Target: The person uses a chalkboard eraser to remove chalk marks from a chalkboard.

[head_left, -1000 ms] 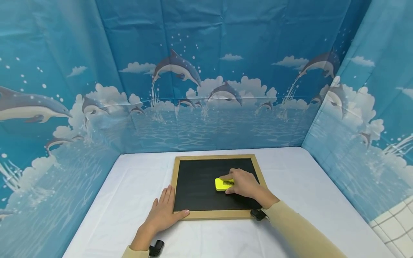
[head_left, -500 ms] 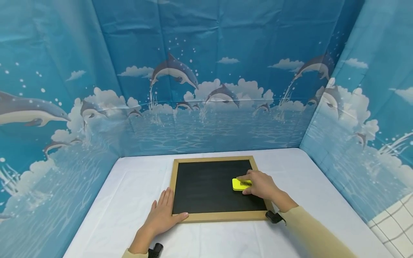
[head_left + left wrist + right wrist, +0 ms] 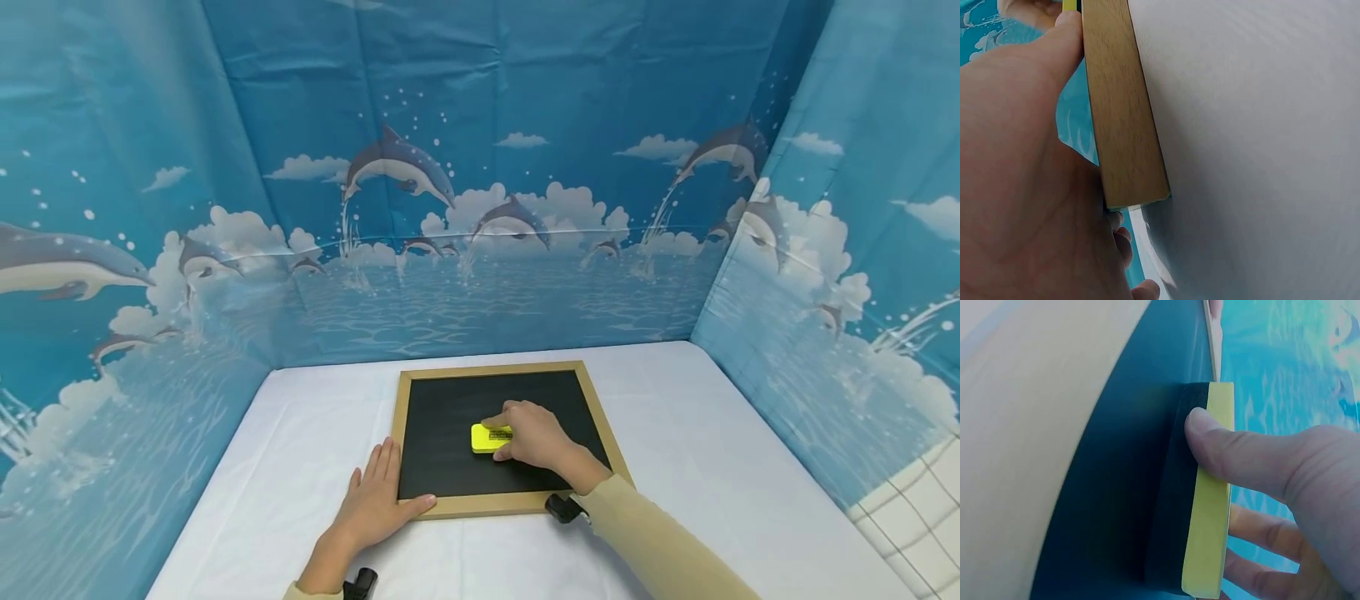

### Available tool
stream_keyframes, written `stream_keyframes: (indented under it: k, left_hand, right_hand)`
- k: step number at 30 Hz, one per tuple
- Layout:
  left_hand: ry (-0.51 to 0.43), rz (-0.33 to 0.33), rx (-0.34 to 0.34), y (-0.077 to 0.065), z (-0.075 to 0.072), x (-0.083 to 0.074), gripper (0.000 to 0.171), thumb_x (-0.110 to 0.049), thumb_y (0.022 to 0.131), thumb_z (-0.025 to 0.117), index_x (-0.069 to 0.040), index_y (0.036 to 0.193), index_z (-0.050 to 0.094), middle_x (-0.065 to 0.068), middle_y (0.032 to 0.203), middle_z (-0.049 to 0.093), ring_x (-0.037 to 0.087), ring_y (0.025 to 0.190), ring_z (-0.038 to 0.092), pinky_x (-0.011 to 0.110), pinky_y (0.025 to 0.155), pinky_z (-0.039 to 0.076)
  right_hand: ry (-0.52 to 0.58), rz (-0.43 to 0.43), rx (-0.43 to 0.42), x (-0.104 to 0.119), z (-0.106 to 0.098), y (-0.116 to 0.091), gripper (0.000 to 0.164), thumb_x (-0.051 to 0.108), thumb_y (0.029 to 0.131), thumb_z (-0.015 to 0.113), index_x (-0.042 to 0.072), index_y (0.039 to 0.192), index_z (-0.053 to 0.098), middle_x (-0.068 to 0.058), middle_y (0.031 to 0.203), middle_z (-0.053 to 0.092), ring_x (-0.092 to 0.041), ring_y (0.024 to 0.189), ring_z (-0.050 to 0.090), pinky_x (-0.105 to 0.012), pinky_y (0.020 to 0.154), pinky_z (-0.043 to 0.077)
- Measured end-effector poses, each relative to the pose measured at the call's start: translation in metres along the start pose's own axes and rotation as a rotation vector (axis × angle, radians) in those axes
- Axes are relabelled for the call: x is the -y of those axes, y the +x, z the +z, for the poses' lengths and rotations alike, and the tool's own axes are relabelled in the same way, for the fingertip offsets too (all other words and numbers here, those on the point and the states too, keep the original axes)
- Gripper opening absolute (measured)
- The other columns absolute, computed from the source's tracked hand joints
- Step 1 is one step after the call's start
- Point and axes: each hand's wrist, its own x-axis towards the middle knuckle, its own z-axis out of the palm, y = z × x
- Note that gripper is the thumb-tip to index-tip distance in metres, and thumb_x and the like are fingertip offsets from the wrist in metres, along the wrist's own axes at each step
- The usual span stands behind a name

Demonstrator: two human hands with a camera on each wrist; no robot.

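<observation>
A wood-framed blackboard (image 3: pixel 442 479) lies flat on the white table. My right hand (image 3: pixel 536 437) grips a yellow board eraser (image 3: pixel 482 438) over the middle of the black surface. In the right wrist view the thumb lies along the near side of the eraser (image 3: pixel 1207 519), fingers on the far side, its dark felt face toward the board. My left hand (image 3: pixel 375 500) rests at the board's lower left corner, fingers straight along the left edge, thumb on the front frame. The left wrist view shows the wooden frame (image 3: pixel 1125 112) beside that hand's palm.
The white tablecloth (image 3: pixel 697 433) surrounds the board. Blue dolphin-print curtains (image 3: pixel 480 300) stand behind and at both sides of the table. A black wrist camera (image 3: pixel 564 507) sits on the right wrist near the board's front frame.
The right hand slid the eraser rightward toward the board's right edge, then back left to the middle. The left hand stayed in place on the corner. The view shifted slightly.
</observation>
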Motion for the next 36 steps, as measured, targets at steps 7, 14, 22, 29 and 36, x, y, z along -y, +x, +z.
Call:
stream_keyframes:
  k: [7, 14, 22, 29, 36]
  left_hand:
    - [0.010, -0.010, 0.009, 0.002, 0.001, 0.003, 0.120, -0.083, 0.082, 0.054, 0.000, 0.160, 0.016, 0.017, 0.167, 0.009, 0.036, 0.153, 0.008, 0.071, 0.113, 0.011]
    - [0.003, -0.015, 0.003, 0.004, -0.001, 0.004, 0.120, -0.082, 0.082, 0.055, -0.001, 0.160, 0.016, 0.016, 0.167, 0.009, 0.036, 0.153, 0.007, 0.071, 0.113, 0.010]
    - [0.000, -0.017, 0.011, 0.003, 0.000, 0.004, 0.120, -0.084, 0.081, 0.053, -0.002, 0.161, 0.017, 0.016, 0.167, 0.009, 0.036, 0.153, 0.007, 0.070, 0.113, 0.010]
    - [-0.018, 0.013, -0.004, 0.004, -0.001, 0.001, 0.115, -0.078, 0.085, 0.057, -0.001, 0.160, 0.017, 0.017, 0.167, 0.010, 0.037, 0.153, 0.008, 0.071, 0.112, 0.009]
    - [-0.014, -0.001, 0.007, 0.001, 0.000, 0.004, 0.118, -0.081, 0.083, 0.056, -0.001, 0.161, 0.015, 0.016, 0.167, 0.008, 0.036, 0.153, 0.006, 0.070, 0.113, 0.008]
  right_hand:
    - [0.027, -0.042, 0.021, 0.033, 0.012, 0.019, 0.063, 0.037, 0.071, 0.093, 0.033, 0.130, 0.070, 0.005, 0.106, 0.065, -0.014, 0.089, 0.056, -0.035, 0.079, 0.050]
    - [0.033, -0.102, 0.027, 0.051, 0.017, 0.031, 0.063, 0.039, 0.073, 0.091, 0.033, 0.132, 0.069, 0.005, 0.107, 0.065, -0.013, 0.088, 0.056, -0.033, 0.076, 0.050]
    - [0.030, -0.089, 0.040, 0.051, 0.020, 0.029, 0.064, 0.042, 0.074, 0.090, 0.034, 0.134, 0.067, 0.005, 0.108, 0.063, -0.012, 0.088, 0.055, -0.035, 0.074, 0.050]
    - [0.004, -0.051, 0.052, 0.026, 0.010, 0.022, 0.065, 0.044, 0.074, 0.090, 0.036, 0.134, 0.067, 0.005, 0.105, 0.062, -0.013, 0.084, 0.053, -0.037, 0.070, 0.048]
    - [-0.006, 0.064, 0.011, -0.026, -0.001, -0.002, 0.062, 0.043, 0.072, 0.091, 0.037, 0.130, 0.070, 0.002, 0.110, 0.064, -0.017, 0.088, 0.057, -0.039, 0.072, 0.049]
